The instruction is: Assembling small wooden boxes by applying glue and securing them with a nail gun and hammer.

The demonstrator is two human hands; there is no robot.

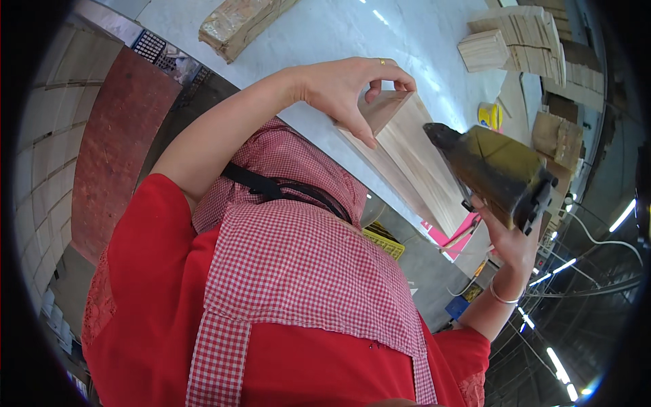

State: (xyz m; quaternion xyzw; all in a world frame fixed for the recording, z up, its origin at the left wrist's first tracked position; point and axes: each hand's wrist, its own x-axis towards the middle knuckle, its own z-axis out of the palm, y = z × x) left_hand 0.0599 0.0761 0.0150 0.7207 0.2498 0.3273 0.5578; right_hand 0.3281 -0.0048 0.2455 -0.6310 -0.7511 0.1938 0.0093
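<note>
A long, narrow wooden box of pale boards lies on the light table in front of me. My left hand grips its left end, thumb on the near side and fingers curled over the far corner. In my right hand is a nail gun, dark with an olive-yellow body, held by its handle. The gun's black nose points left, close to the far edge of the box; whether it touches the wood I cannot tell. The gun hides part of the box's right side.
A paper-wrapped bundle lies at the far left of the table. Stacked wooden pieces and a yellow round tin stand at the right. Under the box's right end is a pink sheet. A yellow crate sits below the table edge.
</note>
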